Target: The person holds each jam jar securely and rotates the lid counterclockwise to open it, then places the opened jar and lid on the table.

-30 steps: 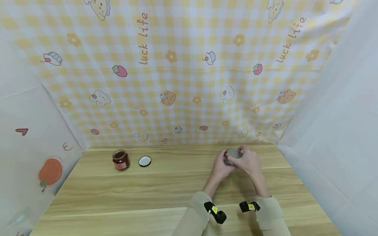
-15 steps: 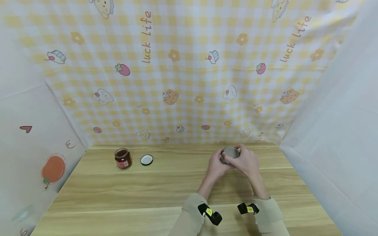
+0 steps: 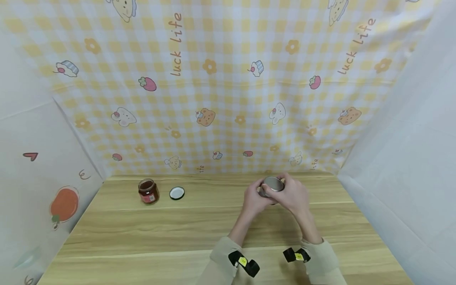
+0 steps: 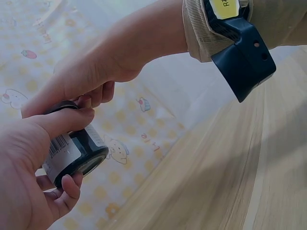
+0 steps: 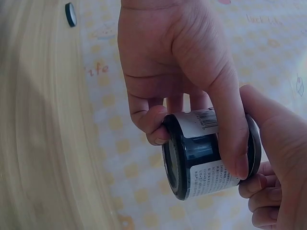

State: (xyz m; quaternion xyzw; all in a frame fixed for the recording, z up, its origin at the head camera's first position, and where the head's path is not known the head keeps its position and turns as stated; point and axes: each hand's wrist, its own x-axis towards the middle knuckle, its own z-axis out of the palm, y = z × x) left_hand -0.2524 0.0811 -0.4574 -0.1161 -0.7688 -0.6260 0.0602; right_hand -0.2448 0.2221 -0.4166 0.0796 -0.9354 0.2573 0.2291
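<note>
Up at the head, one camera gazes forward and down, farthest back, over the bench (image 3: 192,233) to the checked cloth (image 3: 228,93). Here's the left wrist's camera (image 3: 244,262), close in, bench slanting away at lower right, catching the right wrist's black camera (image 4: 247,60)! And that one, just as near, tips the bench along its left side. Both wrist views share the labelled jar (image 4: 62,153); head and right wrist share the round white lid (image 3: 177,193).

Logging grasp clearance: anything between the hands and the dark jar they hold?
Nothing visible. Left hand grips the dark jar around its body, right hand at one end, both directly. Open jar and loose lid sit apart, to the left.
</note>
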